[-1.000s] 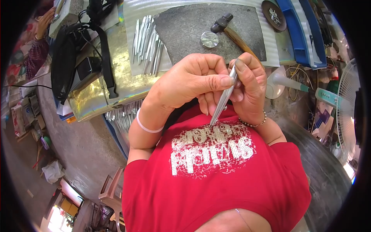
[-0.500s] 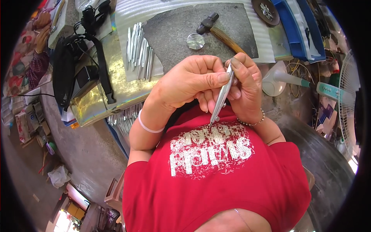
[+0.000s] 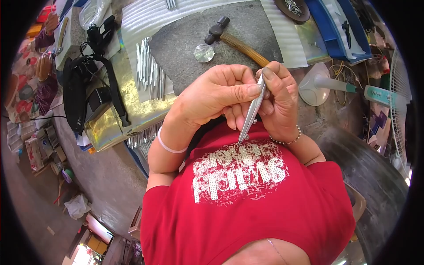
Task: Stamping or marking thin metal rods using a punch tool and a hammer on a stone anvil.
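Note:
A slim silver drawing compass [image 3: 251, 114], its legs together, slants in front of my red shirt with its points downward. My left hand [image 3: 212, 95] is closed on it, thumb and fingers pinching its upper part. From the other side, my right hand [image 3: 282, 99] grips near its top with thumb and curled fingers. A small round screw shows near its lower end. Beyond my hands, a ball-peen hammer [image 3: 247, 47] with a wooden handle lies on a grey stone slab [image 3: 176, 37]. Beside its head rests a clear round disc [image 3: 204, 53].
Several silver metal legs [image 3: 149, 70] lie left of the slab. A brown dish [image 3: 304, 16] of small parts and a blue tray [image 3: 322, 28] stand at the far right. Black straps and a case [image 3: 77, 95] sit left. Another person's hand [image 3: 44, 67] shows far left; a fan [image 3: 399, 110] stands right.
The view has shifted slightly, so the bench things appear moved left and turned a little. Both hands keep their grip on the compass, with little visible movement.

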A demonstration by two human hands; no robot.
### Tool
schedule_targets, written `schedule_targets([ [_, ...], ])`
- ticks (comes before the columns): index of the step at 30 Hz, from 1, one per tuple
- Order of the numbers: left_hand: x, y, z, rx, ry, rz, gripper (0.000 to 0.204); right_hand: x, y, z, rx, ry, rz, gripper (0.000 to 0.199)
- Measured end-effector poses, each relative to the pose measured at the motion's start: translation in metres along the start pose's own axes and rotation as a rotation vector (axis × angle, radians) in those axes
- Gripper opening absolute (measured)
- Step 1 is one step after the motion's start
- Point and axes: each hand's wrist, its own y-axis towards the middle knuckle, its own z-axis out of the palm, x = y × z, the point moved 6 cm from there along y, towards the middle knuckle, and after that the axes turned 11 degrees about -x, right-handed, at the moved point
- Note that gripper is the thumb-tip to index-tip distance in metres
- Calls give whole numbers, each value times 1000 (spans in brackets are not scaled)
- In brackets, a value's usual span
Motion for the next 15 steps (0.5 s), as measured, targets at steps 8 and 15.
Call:
schedule_targets([
  [8,1,8,7,-1,19,-22,23,6,1,-8,-7,24,-20,14],
  [15,0,12,8,-1,15,-22,23,8,3,-10,-14,29,-31,13],
])
